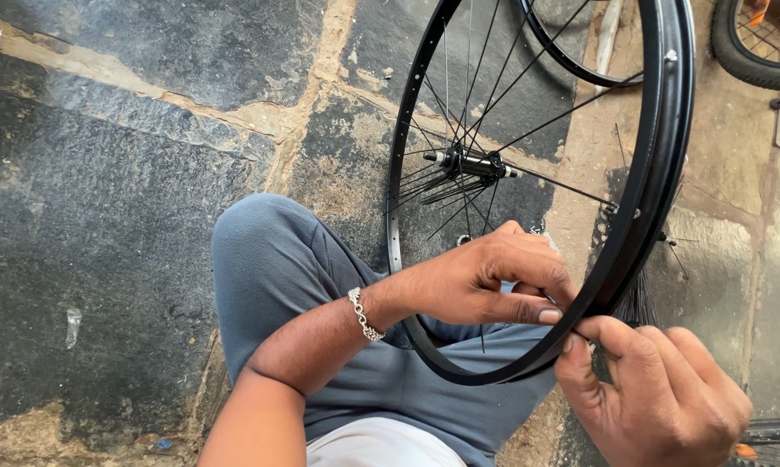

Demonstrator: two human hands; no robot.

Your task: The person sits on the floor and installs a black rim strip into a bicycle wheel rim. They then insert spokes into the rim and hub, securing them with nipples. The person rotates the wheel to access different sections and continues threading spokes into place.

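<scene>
A: Item one, the black bicycle rim (658, 173). Where is it sitting?

B: It is standing nearly upright over the person's lap, its lower arc at about six o'clock resting against the grey trousers (277, 259). The hub (469, 162) is hanging at centre with thin spokes (528, 73) running outward.

A: Hands?

B: The left hand (485, 281) is reaching across from nine o'clock, thumb and fingers pressing together on the rim's inner edge near five o'clock. The right hand (658, 389) is coming up from four o'clock, fingertips pinching the same spot. Something small may be sitting between them, possibly a spoke end, but I cannot tell.

A: Progress?

B: Judging by the view, many spokes are already seated on the near side; the stretch toward three o'clock is looking sparser, so lacing appears partly done.

A: Surroundings?

B: A silver bracelet (364, 313) on the left wrist, stone paving (104, 173) beneath, a second rim (571, 60) at twelve o'clock, a tyred wheel (753, 56) at one o'clock.
</scene>
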